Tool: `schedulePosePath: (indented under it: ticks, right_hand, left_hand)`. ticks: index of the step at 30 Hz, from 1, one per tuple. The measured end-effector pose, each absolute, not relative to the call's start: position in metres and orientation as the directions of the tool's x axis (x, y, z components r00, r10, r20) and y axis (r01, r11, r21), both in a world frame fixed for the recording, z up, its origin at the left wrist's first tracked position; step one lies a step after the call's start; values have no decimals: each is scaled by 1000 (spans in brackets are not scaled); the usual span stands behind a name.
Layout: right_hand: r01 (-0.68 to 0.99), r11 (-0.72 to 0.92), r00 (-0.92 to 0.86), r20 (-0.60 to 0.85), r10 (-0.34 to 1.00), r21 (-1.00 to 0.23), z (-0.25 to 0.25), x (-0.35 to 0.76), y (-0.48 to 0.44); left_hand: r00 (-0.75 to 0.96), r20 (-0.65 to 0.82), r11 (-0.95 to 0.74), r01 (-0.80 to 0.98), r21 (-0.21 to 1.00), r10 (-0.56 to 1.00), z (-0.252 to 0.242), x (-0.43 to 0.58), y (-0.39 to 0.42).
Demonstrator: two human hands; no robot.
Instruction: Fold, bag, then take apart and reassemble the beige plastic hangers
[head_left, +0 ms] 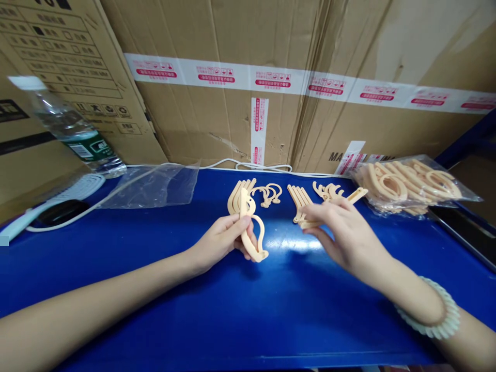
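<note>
My left hand (232, 235) is closed round a beige plastic hanger part (248, 240), a curved arm with a rounded hook beside it. My right hand (341, 235) grips a straight beige hanger arm (357, 195), whose far end sticks out past the fingers. Behind the left hand lies a row of curved hanger arms (234, 199), partly covered by the held piece. Several loose hooks (273, 194) rest to their right. Straight hanger arms (300, 196) lie side by side near my right fingertips, with small curved pieces (323, 188) just beyond.
Clear bags of beige parts (411, 183) lie at the right on the blue table (248, 320). An empty plastic bag (155, 186), a white cable (220, 164), a hairbrush (73, 191) and a leaning water bottle (77, 134) are at the left. Cardboard boxes (217, 119) wall off the back.
</note>
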State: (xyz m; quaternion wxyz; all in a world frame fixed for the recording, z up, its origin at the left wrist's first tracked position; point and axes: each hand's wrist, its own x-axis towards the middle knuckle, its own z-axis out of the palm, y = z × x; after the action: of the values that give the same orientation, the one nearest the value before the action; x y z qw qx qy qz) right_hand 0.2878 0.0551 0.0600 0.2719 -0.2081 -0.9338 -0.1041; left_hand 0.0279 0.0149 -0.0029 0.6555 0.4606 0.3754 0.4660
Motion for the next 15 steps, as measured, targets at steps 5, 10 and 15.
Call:
schedulePosePath:
  ticks: [5, 10, 15]
  right_hand:
    - [584, 783, -789, 378, 485, 214, 59, 302, 78]
    - [623, 730, -782, 219, 583, 280, 42, 305, 89]
    - [703, 683, -711, 159, 685, 200, 39, 307, 90]
  left_hand:
    - [297, -58, 143, -272, 952, 953, 1, 29, 11]
    - [288, -61, 135, -244, 960, 956, 1, 29, 11]
    - [290, -76, 149, -238, 960, 954, 1, 29, 12]
